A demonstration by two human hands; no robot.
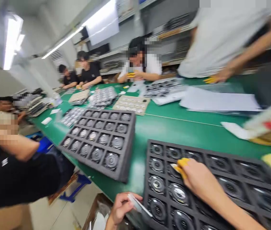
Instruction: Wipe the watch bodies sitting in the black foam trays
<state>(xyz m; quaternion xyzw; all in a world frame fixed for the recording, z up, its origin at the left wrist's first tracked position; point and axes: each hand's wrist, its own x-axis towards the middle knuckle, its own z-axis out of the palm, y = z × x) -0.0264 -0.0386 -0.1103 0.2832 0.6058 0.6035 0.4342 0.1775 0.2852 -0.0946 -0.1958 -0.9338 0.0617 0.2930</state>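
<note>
A dark foam tray [223,175] with round glossy parts in its square pockets lies at the lower right. Over its upper left pockets is my right hand [195,175], closed, with yellow coverings on the fingertips; a small white item [175,166] shows at them. My left hand [123,207] is beside the tray's left edge, its fingers pinching a thin, clear-looking flat piece [139,204]. A second foam tray [127,150], also filled with round parts, stands to the left on the green table [171,127].
Several people sit around the table; one person [212,41] stands at the upper right. White sheets [219,99], a beige tray [131,104] and stacked trays [103,96] lie farther back. An open box [94,209] is below the table's edge.
</note>
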